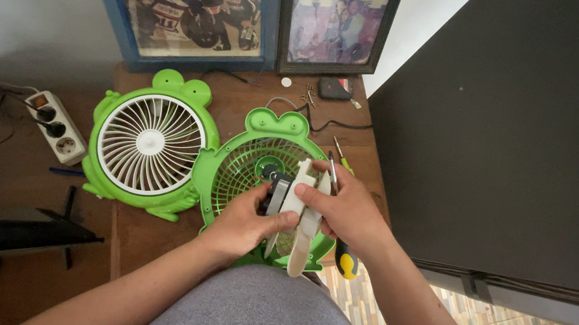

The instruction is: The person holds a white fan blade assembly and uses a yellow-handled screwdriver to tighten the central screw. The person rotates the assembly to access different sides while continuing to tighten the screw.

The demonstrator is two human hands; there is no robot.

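Both hands meet over the near edge of the brown wooden table [144,229], closed on the same thing: a cream-white plastic fan-blade and motor assembly [301,213], held upright between them. Left hand [245,220] curls round its dark motor body from the left, fingers wrapped and thumb on the pale plastic, probably to keep the piece from turning. Right hand [347,210] grips the blade from the right with its fingers pressed together across the front, and a screwdriver with a yellow and black handle [345,259] sits tucked in the same palm, its metal shaft rising beside the blade and its handle poking out below the wrist, seemingly parked there so it stays ready.

Directly under the hands lies a bright green round plastic fan grille with frog-like ears [247,172], face up, so the assembly hovers just above its hub. To the left, touching that grille, rests the matching green frog-shaped front cover with a white vaned grille [150,143]. Far on the table sit a few small loose screws [308,96], kept well away from the edge, near a small dark box [334,88] with a black cable. A white power strip [57,126] lies at far left, and two framed pictures [251,6] lean against the wall.
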